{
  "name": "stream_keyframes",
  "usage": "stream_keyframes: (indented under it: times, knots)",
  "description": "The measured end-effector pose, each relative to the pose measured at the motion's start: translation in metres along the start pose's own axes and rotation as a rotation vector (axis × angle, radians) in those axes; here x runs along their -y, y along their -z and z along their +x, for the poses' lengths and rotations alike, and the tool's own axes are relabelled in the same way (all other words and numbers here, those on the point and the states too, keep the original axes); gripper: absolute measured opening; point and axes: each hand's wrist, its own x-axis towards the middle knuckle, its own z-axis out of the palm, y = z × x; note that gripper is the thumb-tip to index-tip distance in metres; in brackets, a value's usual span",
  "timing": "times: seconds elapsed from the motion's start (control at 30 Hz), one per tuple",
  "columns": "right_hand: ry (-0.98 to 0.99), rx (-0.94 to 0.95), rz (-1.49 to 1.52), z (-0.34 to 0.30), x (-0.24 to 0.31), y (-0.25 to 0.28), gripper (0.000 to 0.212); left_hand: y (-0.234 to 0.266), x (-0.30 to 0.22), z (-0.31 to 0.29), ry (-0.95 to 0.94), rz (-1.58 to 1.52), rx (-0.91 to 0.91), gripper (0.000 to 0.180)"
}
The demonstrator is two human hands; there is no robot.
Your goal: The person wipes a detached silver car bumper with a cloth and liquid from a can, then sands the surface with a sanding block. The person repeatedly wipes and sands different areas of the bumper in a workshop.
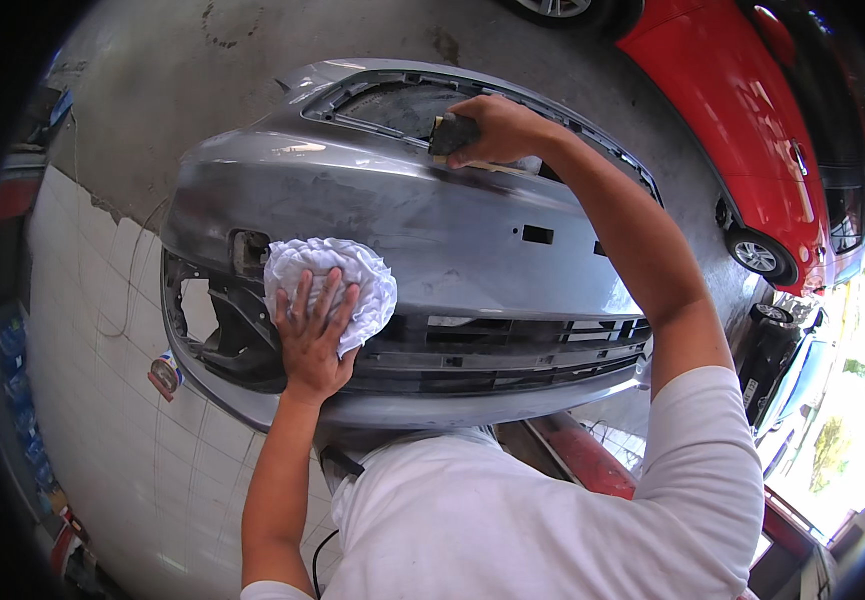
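A grey car bumper [422, 215] stretches across the space in front of me, with patchy dull areas on its painted surface. Against its lower left part, beside a small square opening, my left hand [314, 335] presses a bunched white cloth [347, 268]; the fingers are spread over the cloth and hold it there. Farther off and to the right, my right hand [502, 130] grips a dark block with yellowish edges [452, 135], which looks like a sanding block. It is at the upper edge of the bumper, by the long upper opening. The fingers' far sides are hidden.
A red car [737, 120] stands at the upper right, and a dark car [777, 365] is farther right near the bright entrance. Below left of the bumper a small can [165, 372] sits on the pale tiled floor [142, 420]. Blue bottles [17, 370] line the left side.
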Motion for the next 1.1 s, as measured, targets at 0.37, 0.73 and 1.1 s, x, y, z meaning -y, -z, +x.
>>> stream_keyframes:
  times: [0.37,0.73,1.1]
  knots:
    - [0.099,0.005,-0.221,0.019,0.007,-0.007,0.058,0.004,-0.002,-0.002,0.040,-0.061,-0.007,0.074]
    - [0.207,-0.059,-0.288,0.067,0.051,-0.017,0.060,0.000,0.002,-0.004,0.033,-0.012,-0.006,0.072]
    - [0.288,-0.182,-0.246,0.071,0.023,-0.024,0.061,-0.002,0.001,0.001,0.022,-0.036,-0.005,0.066]
